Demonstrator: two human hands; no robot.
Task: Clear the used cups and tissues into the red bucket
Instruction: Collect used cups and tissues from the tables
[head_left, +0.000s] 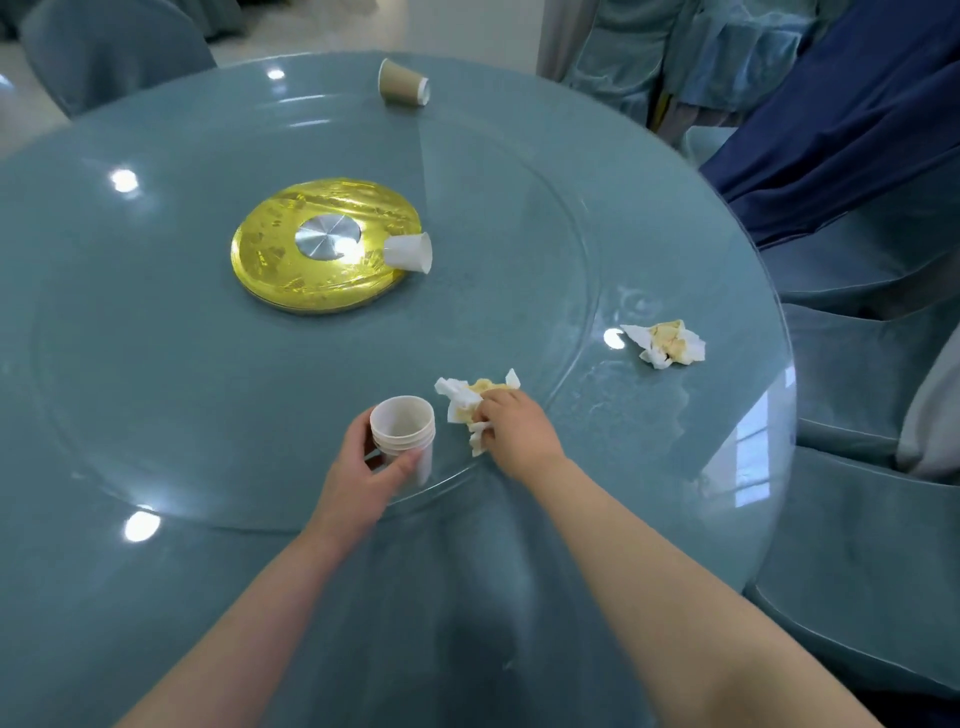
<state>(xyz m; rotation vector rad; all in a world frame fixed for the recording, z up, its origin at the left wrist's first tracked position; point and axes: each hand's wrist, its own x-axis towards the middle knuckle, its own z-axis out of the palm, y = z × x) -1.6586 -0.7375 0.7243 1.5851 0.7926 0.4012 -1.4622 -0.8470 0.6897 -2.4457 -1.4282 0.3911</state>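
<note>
Your left hand (363, 467) holds a stack of white cups (402, 436) upright just above the desk (156, 415), its fingers (408, 462) and thumb curled round the stack's sides. The mouth of the top cup faces up and it looks dry inside.

Your right hand (511, 423) rests on a crumpled tissue (467, 397) just to the right of the stack. Its fingers are bent down over the tissue and pinch the stained white paper against the glass top. Part of the tissue sticks out beyond your knuckles on the far side and below your hand.

A second crumpled tissue (667, 343), also stained yellow, lies well apart to the right, near the desk's edge.

A single white cup (409, 252) lies on its side, touching the right rim of the gold turntable base (311, 270) in the middle of the desk. A brown paper cup (402, 83) lies on its side at the far edge of the desk.

Chairs in blue-grey covers (857, 364) stand round the right side, with a dark blue cloth (857, 119) draped beyond them.

The red bucket is out of view.
</note>
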